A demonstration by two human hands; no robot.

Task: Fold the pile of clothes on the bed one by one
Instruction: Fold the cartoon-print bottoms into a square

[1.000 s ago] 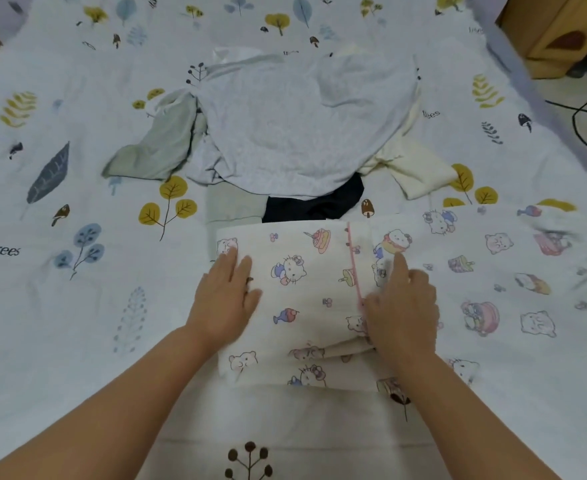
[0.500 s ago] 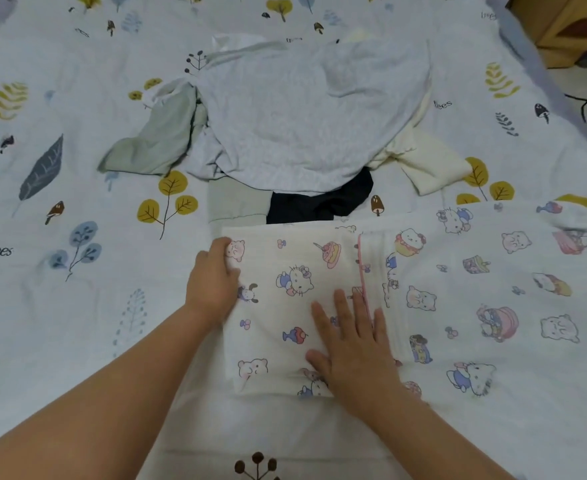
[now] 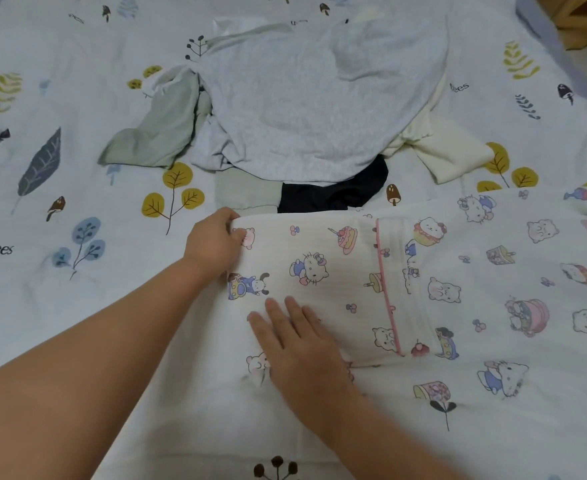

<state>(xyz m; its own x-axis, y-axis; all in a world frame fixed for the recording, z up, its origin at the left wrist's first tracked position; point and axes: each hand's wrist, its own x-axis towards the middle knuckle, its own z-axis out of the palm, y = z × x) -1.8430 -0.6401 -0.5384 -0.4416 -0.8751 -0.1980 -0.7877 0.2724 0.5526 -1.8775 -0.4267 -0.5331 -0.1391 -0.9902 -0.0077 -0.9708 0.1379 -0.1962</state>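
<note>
Left fingers (image 3: 231, 230) pinching the printed garment's (image 3: 319, 268) corner, right fingers (image 3: 285, 317) pressing flat; pulling unevenly risks skewing the fold.

Bed (image 3: 60, 306): covered by a pale sheet printed with leaves, mushrooms and the word "trees".
Far side: a heap of clothes (image 3: 312, 98), grey on top.
Near side: a cartoon-print garment (image 3: 458, 289), partly folded, lying flat.
</note>
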